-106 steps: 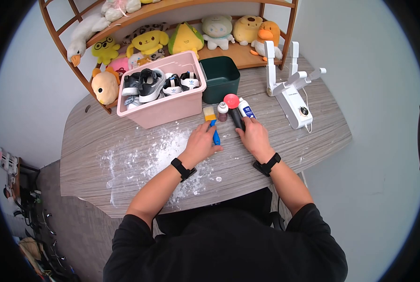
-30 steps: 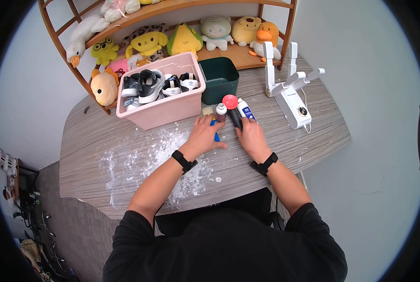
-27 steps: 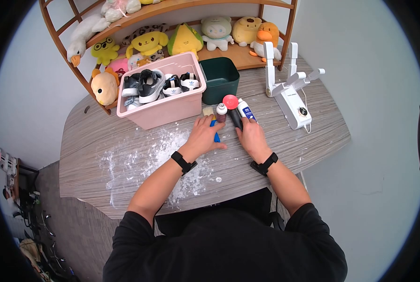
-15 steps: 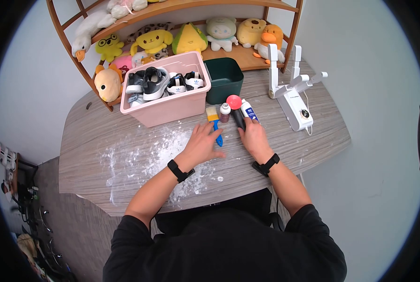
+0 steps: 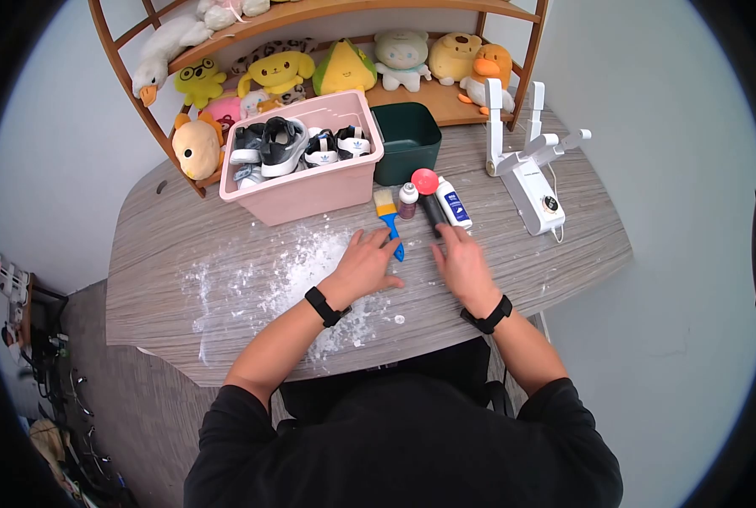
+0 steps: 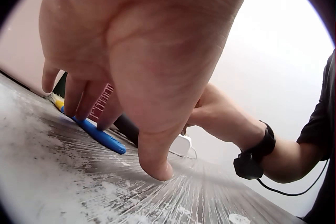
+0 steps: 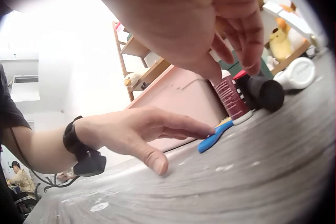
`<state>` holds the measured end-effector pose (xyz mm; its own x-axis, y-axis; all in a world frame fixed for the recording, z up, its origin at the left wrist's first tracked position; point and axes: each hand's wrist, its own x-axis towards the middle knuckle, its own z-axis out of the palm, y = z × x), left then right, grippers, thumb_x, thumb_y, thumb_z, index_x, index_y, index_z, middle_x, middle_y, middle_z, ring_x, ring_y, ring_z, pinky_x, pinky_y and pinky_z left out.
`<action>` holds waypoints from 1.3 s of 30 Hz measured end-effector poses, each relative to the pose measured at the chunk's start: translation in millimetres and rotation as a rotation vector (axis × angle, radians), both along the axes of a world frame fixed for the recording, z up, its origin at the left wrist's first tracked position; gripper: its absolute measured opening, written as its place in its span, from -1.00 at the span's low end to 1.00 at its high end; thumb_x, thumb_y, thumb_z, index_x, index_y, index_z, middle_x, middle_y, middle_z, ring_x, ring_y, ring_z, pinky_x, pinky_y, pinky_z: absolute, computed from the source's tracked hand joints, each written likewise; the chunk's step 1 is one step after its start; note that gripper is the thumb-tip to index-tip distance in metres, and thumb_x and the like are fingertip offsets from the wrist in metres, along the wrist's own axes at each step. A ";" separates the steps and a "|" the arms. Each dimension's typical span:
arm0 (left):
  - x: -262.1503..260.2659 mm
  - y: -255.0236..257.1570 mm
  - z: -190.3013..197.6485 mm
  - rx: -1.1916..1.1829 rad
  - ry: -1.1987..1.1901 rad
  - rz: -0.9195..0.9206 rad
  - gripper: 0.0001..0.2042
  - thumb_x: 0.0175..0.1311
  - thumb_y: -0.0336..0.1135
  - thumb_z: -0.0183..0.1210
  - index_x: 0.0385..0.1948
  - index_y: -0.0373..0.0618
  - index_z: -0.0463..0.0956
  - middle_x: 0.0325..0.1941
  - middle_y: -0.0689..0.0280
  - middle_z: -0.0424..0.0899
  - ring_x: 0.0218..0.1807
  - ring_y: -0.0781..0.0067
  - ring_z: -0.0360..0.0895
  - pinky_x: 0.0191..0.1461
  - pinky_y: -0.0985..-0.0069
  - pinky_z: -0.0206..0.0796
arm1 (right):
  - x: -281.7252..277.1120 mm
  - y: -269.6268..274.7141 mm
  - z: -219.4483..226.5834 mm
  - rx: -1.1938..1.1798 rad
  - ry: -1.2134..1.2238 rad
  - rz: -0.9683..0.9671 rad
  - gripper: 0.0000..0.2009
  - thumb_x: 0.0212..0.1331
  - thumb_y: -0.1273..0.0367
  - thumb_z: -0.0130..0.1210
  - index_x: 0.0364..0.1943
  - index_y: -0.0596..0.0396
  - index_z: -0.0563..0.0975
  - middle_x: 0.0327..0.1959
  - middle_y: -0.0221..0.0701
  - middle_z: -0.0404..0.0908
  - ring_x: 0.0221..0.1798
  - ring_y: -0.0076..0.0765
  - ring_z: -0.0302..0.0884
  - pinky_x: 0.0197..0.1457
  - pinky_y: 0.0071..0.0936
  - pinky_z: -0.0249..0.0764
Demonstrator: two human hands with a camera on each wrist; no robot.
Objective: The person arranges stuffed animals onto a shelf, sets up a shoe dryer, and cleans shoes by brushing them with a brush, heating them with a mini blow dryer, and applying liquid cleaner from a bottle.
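so the right hand (image 5: 468,269) has just eased back off the red-topped black tube (image 5: 433,216) and the white bottle (image 5: 454,206). its fingers are apart and loosely bent, not wrapped around anything, though i can't tell if a fingertip still brushes the tube. looks to me like the tube and bottle are sitting on their own now.

left hand (image 5: 363,264) is spread, thumb out wide, fingertips right by the blue handle of the brush (image 5: 390,222). can't tell if they touch it. brush lies on the worktop (image 5: 175,279), just beside the small bottle (image 5: 406,203).

compared to a second ago, the left hand's lower, the brush bristles aren't half covered anymore, and the white bottle's bottom end shows.
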<state>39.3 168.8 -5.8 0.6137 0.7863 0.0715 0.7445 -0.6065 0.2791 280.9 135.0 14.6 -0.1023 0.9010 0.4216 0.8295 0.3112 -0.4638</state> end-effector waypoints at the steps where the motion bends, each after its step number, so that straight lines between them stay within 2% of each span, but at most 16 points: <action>1: -0.5 -0.7 -0.9 -0.001 -0.001 0.001 -0.10 0.06 0.16 0.57 0.42 -0.18 0.51 0.55 -0.07 0.44 0.63 -0.05 0.31 0.69 -0.19 0.06 | -0.9 -4.4 -5.4 -0.018 -0.009 0.076 -0.61 0.30 0.42 0.35 0.16 0.25 0.56 -0.08 0.05 0.67 -0.06 0.30 0.71 0.00 0.06 0.66; 5: -3.6 -3.7 1.5 -0.018 -0.004 0.000 -0.08 0.05 0.15 0.58 0.43 -0.18 0.47 0.54 -0.06 0.45 0.61 -0.04 0.33 0.68 -0.18 0.08 | -4.7 -20.9 -22.7 -0.095 -0.094 0.209 -0.62 0.24 0.41 0.37 0.10 0.25 0.58 -0.05 -0.02 0.64 0.01 0.19 0.67 0.04 0.00 0.66; 11: -31.8 -26.1 1.1 -0.023 0.011 0.034 -0.09 0.05 0.13 0.58 0.43 -0.18 0.45 0.54 -0.01 0.46 0.61 -0.04 0.33 0.67 -0.18 0.09 | -1.1 -42.8 -24.8 -0.132 -0.176 0.230 -0.64 0.19 0.38 0.41 0.02 0.23 0.60 0.06 -0.02 0.55 0.12 0.19 0.57 0.20 -0.02 0.59; 18: -89.0 -96.7 5.6 -0.032 -0.023 0.083 -0.18 0.18 0.10 0.51 0.42 -0.20 0.45 0.62 0.00 0.35 0.64 -0.03 0.29 0.67 -0.17 0.10 | 3.5 -85.3 -31.2 -0.046 -0.269 0.282 -0.46 0.25 0.34 0.39 0.28 0.31 0.54 0.41 0.12 0.43 0.36 0.32 0.44 0.43 0.09 0.45; 20: -103.0 -108.5 10.3 -0.055 -0.018 0.074 -0.20 0.17 0.08 0.53 0.40 -0.19 0.48 0.61 0.02 0.39 0.63 -0.01 0.32 0.67 -0.13 0.12 | 6.8 -92.6 -38.4 -0.036 -0.258 0.317 -0.43 0.28 0.33 0.38 0.33 0.31 0.52 0.49 0.16 0.37 0.46 0.39 0.37 0.52 0.17 0.36; 21: -109.8 -108.3 15.7 -0.090 0.008 0.081 -0.25 0.19 0.03 0.53 0.37 -0.17 0.51 0.57 0.06 0.45 0.59 -0.01 0.38 0.66 -0.02 0.18 | 8.3 -94.2 -39.6 -0.069 -0.213 0.321 -0.42 0.29 0.33 0.37 0.35 0.30 0.51 0.51 0.16 0.35 0.50 0.43 0.34 0.56 0.18 0.33; 24: -140.6 -75.5 48.8 0.040 -0.133 0.153 -0.31 0.18 -0.05 0.54 0.31 -0.21 0.55 0.53 0.03 0.49 0.54 -0.02 0.41 0.61 0.02 0.24 | 10.0 -92.0 -44.0 -0.071 -0.132 0.332 -0.44 0.28 0.35 0.36 0.34 0.30 0.52 0.51 0.16 0.35 0.50 0.45 0.34 0.57 0.19 0.32; 26: -159.2 -35.8 103.0 0.337 -0.126 0.237 -0.37 0.18 -0.13 0.54 0.28 -0.18 0.58 0.47 0.05 0.54 0.43 -0.03 0.49 0.52 0.03 0.31 | 9.8 -92.5 -46.7 -0.068 -0.119 0.326 -0.44 0.28 0.36 0.36 0.34 0.29 0.53 0.52 0.16 0.35 0.51 0.44 0.34 0.58 0.18 0.32; 28: -174.5 16.8 157.8 0.497 -0.147 0.267 -0.36 0.14 -0.15 0.57 0.27 -0.13 0.60 0.40 0.08 0.59 0.37 -0.04 0.52 0.47 0.03 0.34 | 8.4 -92.9 -47.4 -0.062 -0.101 0.313 -0.45 0.27 0.37 0.35 0.34 0.28 0.53 0.52 0.15 0.35 0.51 0.44 0.34 0.58 0.18 0.32; 30: -180.8 63.1 191.2 0.513 -0.065 0.265 -0.31 -0.01 -0.11 0.64 0.23 -0.09 0.65 0.32 0.11 0.63 0.42 -0.02 0.49 0.47 0.08 0.34 | 8.5 -94.5 -46.0 -0.064 -0.096 0.296 -0.46 0.26 0.37 0.35 0.32 0.27 0.55 0.52 0.12 0.38 0.52 0.40 0.36 0.59 0.17 0.33; 31: -185.6 84.4 197.6 0.518 -0.060 0.264 -0.31 -0.01 -0.11 0.64 0.23 -0.09 0.65 0.32 0.11 0.63 0.42 -0.02 0.49 0.47 0.08 0.34 | 8.4 -95.5 -46.6 -0.059 -0.091 0.296 -0.46 0.26 0.37 0.35 0.32 0.27 0.55 0.52 0.12 0.38 0.52 0.40 0.36 0.59 0.17 0.33; 33: -195.6 124.8 195.7 0.218 0.204 0.195 -0.27 -0.15 -0.05 0.70 0.16 -0.09 0.69 0.30 0.12 0.67 0.31 -0.06 0.61 0.35 0.06 0.46 | 8.4 -95.4 -48.5 -0.035 -0.078 0.271 -0.49 0.26 0.35 0.36 0.27 0.26 0.59 0.49 0.07 0.44 0.51 0.36 0.40 0.58 0.14 0.34; 34: -195.6 138.6 194.8 0.220 0.206 0.196 -0.27 -0.15 -0.05 0.70 0.16 -0.09 0.69 0.30 0.12 0.67 0.31 -0.06 0.61 0.35 0.06 0.46 | 8.0 -94.6 -48.5 -0.033 -0.076 0.272 -0.49 0.26 0.35 0.36 0.27 0.26 0.59 0.49 0.07 0.44 0.51 0.36 0.40 0.58 0.14 0.34; 36: -184.2 151.0 195.8 -0.084 0.209 0.326 -0.27 -0.17 0.07 0.70 0.09 -0.13 0.73 0.23 0.09 0.74 0.12 -0.05 0.75 0.06 0.05 0.61 | 8.9 -97.0 -48.6 -0.020 -0.058 0.250 -0.52 0.25 0.33 0.37 0.23 0.26 0.62 0.46 0.05 0.49 0.49 0.32 0.43 0.57 0.13 0.36; 37: -183.2 154.1 197.2 -0.108 0.189 0.332 -0.24 -0.20 0.16 0.68 0.02 -0.22 0.75 0.00 -0.01 0.80 0.05 -0.03 0.74 0.17 0.24 0.57 | 8.8 -98.7 -47.8 -0.028 -0.058 0.244 -0.52 0.25 0.33 0.37 0.23 0.26 0.62 0.46 0.05 0.49 0.49 0.32 0.43 0.57 0.13 0.36; 39: -168.9 147.2 212.5 -0.133 0.235 0.327 -0.23 -0.19 0.16 0.68 0.04 -0.22 0.75 -0.05 0.00 0.81 0.01 -0.01 0.74 0.14 0.26 0.56 | 7.4 -97.6 -44.9 -0.040 -0.040 0.238 -0.52 0.22 0.38 0.38 0.23 0.24 0.63 0.47 0.04 0.49 0.50 0.31 0.44 0.56 0.10 0.38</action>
